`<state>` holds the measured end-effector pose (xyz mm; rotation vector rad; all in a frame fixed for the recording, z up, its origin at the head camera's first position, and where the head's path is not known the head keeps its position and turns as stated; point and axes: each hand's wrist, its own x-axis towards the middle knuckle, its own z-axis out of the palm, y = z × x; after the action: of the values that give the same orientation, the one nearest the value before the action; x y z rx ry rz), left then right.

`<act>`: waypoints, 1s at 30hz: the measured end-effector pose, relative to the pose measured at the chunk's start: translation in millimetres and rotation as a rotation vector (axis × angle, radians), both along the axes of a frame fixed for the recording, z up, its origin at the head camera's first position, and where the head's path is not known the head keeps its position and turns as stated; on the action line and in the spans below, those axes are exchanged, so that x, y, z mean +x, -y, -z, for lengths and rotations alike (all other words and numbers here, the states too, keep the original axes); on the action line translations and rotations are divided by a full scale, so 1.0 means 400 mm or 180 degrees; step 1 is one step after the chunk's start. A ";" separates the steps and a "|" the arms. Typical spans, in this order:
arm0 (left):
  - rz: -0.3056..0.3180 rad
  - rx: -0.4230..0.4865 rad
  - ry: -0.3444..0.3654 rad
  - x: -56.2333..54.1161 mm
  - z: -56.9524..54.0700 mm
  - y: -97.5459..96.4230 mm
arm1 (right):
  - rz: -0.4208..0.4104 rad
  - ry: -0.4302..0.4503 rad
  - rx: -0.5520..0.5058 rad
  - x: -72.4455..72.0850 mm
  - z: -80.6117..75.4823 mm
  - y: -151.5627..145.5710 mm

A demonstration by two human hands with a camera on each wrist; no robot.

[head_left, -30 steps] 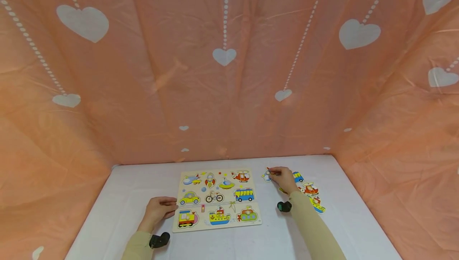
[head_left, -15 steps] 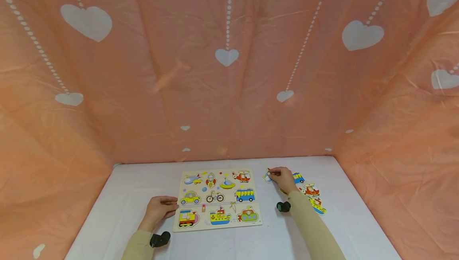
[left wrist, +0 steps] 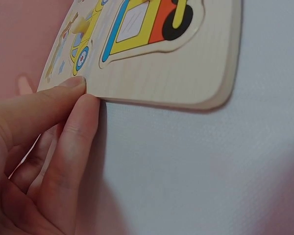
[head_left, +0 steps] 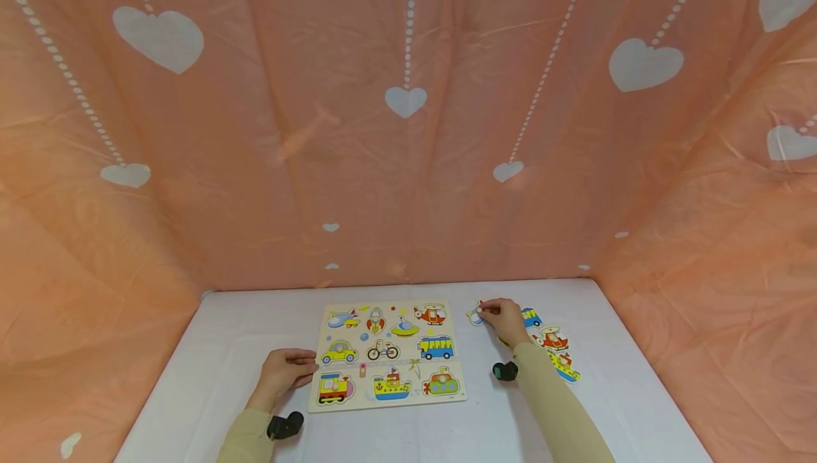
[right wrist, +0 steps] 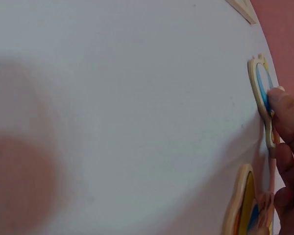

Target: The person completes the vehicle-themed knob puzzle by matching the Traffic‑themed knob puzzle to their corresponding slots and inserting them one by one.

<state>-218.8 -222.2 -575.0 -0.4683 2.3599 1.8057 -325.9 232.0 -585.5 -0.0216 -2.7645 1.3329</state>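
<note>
A wooden vehicle puzzle board [head_left: 408,403] lies on the table, showing a train [head_left: 335,389], a car, a boat, a submarine and other vehicles. My left hand [head_left: 278,376] holds the board's left edge, thumb on the top face and index finger against the side in the left wrist view. Right of the board, my right hand [head_left: 506,320] pinches an airplane puzzle piece [head_left: 474,315] by its small knob between thumb and fingertips. The right wrist view shows this piece [right wrist: 258,88] tilted, close over the white table, its far side partly hidden by the fingers.
Loose puzzle pieces lie beside and beyond the right forearm: a blue bus [head_left: 530,317], a red helicopter [head_left: 552,338] and a boat [head_left: 564,366]. Another piece [right wrist: 245,196] is partly under the right hand. A peach curtain with hearts [head_left: 408,186] encloses the table.
The airplane piece has turned slightly in the right fingers, with the hand staying nearly in place. The left hand and board have kept still; the head view has shifted a little.
</note>
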 end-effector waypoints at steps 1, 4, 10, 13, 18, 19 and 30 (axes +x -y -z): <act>0.0001 -0.0003 -0.0002 0.000 0.000 0.000 | 0.0000 -0.0008 -0.0002 0.001 0.000 0.001; -0.0017 0.0003 0.0019 0.000 -0.001 -0.001 | 0.0002 -0.0030 0.0006 0.004 -0.002 0.005; -0.0013 0.0026 0.0019 0.001 -0.002 -0.001 | -0.0015 -0.0085 0.0030 0.009 0.001 0.013; 0.0000 0.0019 0.0000 0.001 -0.002 -0.002 | -0.0032 -0.0104 0.0047 0.009 0.010 0.010; 0.0003 0.0025 -0.0007 0.003 -0.003 -0.002 | -0.0079 -0.0167 0.0016 0.010 0.018 0.005; -0.0001 0.0030 -0.0008 0.003 -0.003 -0.003 | -0.0088 -0.0188 0.0006 0.011 0.018 0.005; -0.0012 0.0002 0.0018 0.001 -0.002 -0.003 | -0.0110 -0.0243 0.0015 0.025 0.014 0.010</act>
<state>-218.4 -221.0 -574.3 -0.4774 2.3562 1.8044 -315.9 227.8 -591.2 0.0760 -2.7168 1.3064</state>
